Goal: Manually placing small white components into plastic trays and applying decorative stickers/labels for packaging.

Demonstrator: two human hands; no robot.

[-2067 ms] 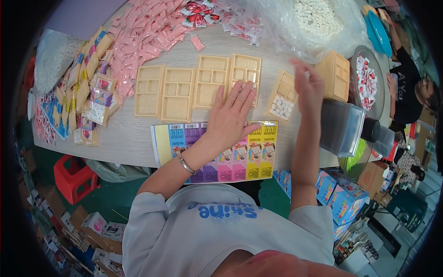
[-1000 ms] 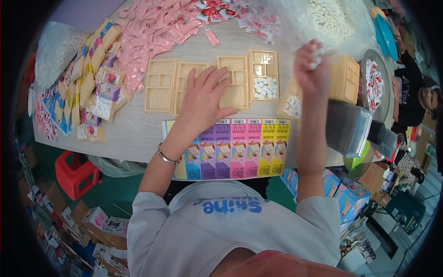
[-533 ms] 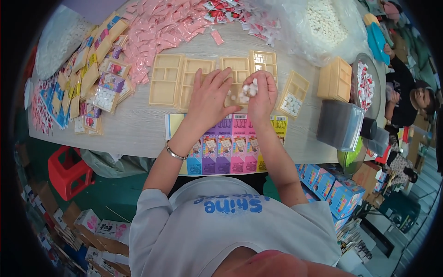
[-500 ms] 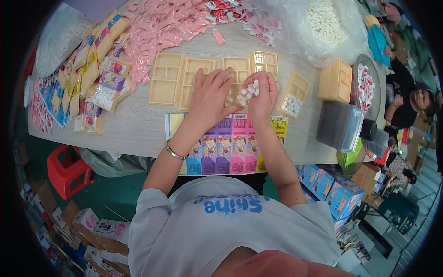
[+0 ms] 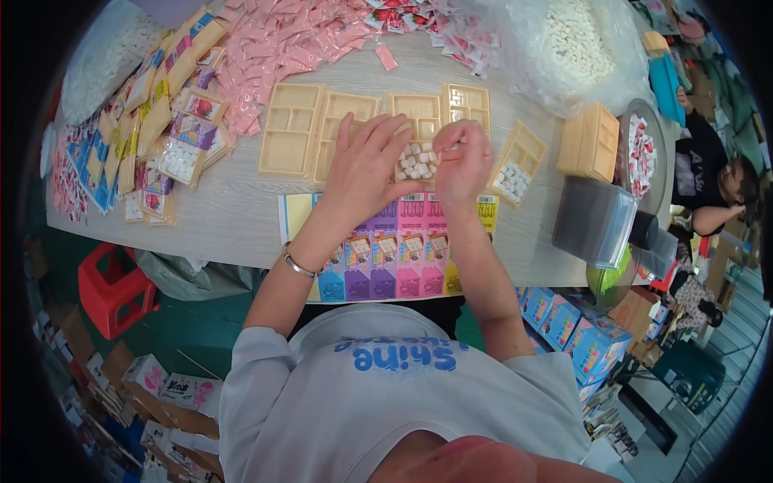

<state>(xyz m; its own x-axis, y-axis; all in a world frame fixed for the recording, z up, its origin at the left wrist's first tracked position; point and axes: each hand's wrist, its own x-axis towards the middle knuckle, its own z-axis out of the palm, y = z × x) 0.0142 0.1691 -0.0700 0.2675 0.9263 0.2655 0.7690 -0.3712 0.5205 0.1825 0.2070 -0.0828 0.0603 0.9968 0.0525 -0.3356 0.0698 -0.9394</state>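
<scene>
Several beige compartment trays point(image 5: 289, 129) stand in a row on the table. My left hand point(image 5: 366, 165) lies with fingers stretched over the second tray point(image 5: 355, 105) and the left edge of the third tray point(image 5: 414, 105). Small white cube-like pieces point(image 5: 418, 163) fill the near compartment of that third tray. Just right of them, my right hand point(image 5: 462, 169) is curled over the near part of the fourth tray point(image 5: 467, 98), with a bit of white showing at its fingers. To its right, a separate tilted tray point(image 5: 518, 157) has white pieces in its near compartment.
Printed colourful card sheets point(image 5: 378, 262) lie at the table's front edge. Pink sachets point(image 5: 282, 44) heap at the back, packed trays point(image 5: 181, 145) at left. A bag of white pieces point(image 5: 576, 44), stacked trays point(image 5: 590, 141) and a grey bin point(image 5: 592, 221) stand at right. Another person point(image 5: 713, 173) is beyond.
My right hand has shifted slightly right, off the third tray's near compartment, where white pieces now lie in view. Fewer white pieces show in its grip. My left hand has hardly moved.
</scene>
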